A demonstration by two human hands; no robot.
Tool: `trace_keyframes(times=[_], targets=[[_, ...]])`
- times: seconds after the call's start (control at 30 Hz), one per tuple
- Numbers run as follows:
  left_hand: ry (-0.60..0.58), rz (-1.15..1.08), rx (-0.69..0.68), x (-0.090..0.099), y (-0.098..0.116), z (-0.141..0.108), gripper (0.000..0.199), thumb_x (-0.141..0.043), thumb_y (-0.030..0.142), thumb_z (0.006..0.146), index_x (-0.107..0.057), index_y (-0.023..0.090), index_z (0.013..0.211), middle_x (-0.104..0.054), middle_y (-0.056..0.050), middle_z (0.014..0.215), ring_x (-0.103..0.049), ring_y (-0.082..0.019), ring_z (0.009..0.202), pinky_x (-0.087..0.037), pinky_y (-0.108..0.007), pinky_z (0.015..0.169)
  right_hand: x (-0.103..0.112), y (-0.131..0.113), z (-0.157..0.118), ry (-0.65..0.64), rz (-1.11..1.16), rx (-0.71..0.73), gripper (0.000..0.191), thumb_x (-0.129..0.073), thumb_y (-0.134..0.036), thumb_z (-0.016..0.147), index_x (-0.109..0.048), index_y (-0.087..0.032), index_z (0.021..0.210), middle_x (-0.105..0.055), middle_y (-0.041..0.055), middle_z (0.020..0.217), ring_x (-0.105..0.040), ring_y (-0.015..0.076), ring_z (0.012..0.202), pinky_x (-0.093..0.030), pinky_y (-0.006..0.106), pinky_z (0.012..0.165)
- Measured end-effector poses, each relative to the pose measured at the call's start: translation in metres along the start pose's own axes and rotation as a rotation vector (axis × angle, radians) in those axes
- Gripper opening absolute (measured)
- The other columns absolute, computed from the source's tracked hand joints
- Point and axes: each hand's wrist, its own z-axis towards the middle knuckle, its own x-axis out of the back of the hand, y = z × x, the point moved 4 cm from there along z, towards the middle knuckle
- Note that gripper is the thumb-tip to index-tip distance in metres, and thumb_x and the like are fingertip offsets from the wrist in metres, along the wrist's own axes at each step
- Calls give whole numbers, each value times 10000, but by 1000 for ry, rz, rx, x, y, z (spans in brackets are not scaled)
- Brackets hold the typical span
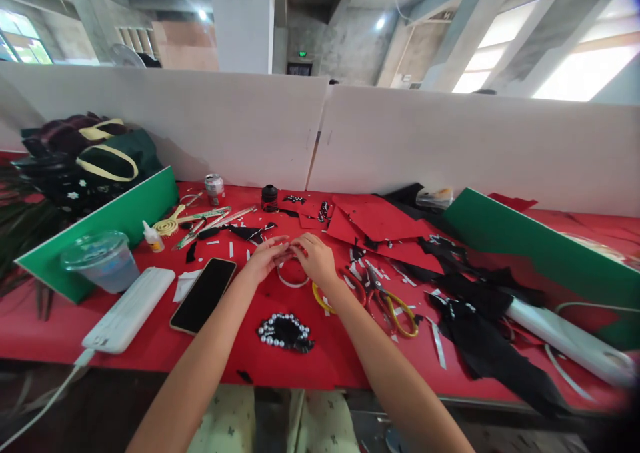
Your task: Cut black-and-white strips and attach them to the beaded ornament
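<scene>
My left hand [265, 256] and right hand [315, 258] meet fingertip to fingertip over the red desk [150, 346], pinching something small between them (too tiny for me to tell what), just above a white ring [294, 276] lying flat on the desk. Nearer to me sits a black piece edged with pearl beads [286, 331]. A dark phone [203, 295] lies left of my left forearm, a white power bank [129, 309] beyond it, and yellow-handled scissors [390, 301] lie right of my right wrist
</scene>
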Motion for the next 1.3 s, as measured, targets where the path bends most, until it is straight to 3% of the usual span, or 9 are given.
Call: trace_keyframes(times=[0.27, 0.67, 1.3], targets=[[47, 32, 37, 6, 1, 4, 391, -724, -14, 661, -600, 102, 1013, -691, -58, 734, -680, -158, 665, -558, -252, 677, -1, 2, 1, -110, 56, -43, 65, -553, -210, 849, -612, -218, 823, -648, 17, 887, -581, 165, 847, -405, 250, 674], [25, 21, 82, 8, -1, 2, 357, -598, -48, 745, -591, 110, 1066, -694, -54, 754, -683, -128, 672, -552, -198, 674, -2, -1, 1, -183, -14, 29, 80, -491, -205, 902, -565, -188, 877, -613, 50, 912, -552, 175, 868, -378, 251, 669], [10, 45, 39, 9, 0, 7, 303, -689, -22, 696, -616, 99, 963, -699, -49, 729, -679, -125, 634, -542, -175, 609, -5, -3, 1, -214, -33, 97, 128, -408, -152, 915, -533, -177, 910, -591, 80, 933, -527, 191, 869, -401, 279, 746]])
